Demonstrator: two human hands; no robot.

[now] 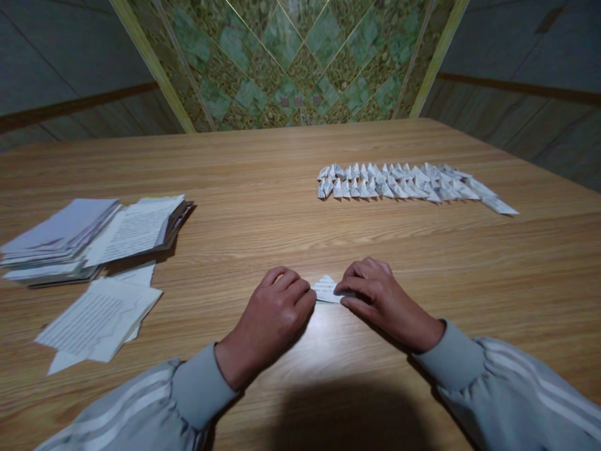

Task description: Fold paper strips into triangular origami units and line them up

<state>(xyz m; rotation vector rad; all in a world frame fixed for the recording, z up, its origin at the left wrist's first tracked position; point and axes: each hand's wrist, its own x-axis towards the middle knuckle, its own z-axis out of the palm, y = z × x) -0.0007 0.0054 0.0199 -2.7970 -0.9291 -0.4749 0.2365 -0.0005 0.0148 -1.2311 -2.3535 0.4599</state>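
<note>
Between my two hands, low over the wooden table, is a small piece of folded printed paper with a pointed top. My left hand has its fingers curled in at the paper's left corner; its fingertips are hidden behind the knuckles. On the right side, my right hand pinches the other corner between thumb and fingers. The paper's two ends are covered by the hands.
Two rows of folded paper pieces stand at the back right of the wooden table. To the left lie stacks of paper and loose printed sheets. A green diamond-patterned wall rises behind the table.
</note>
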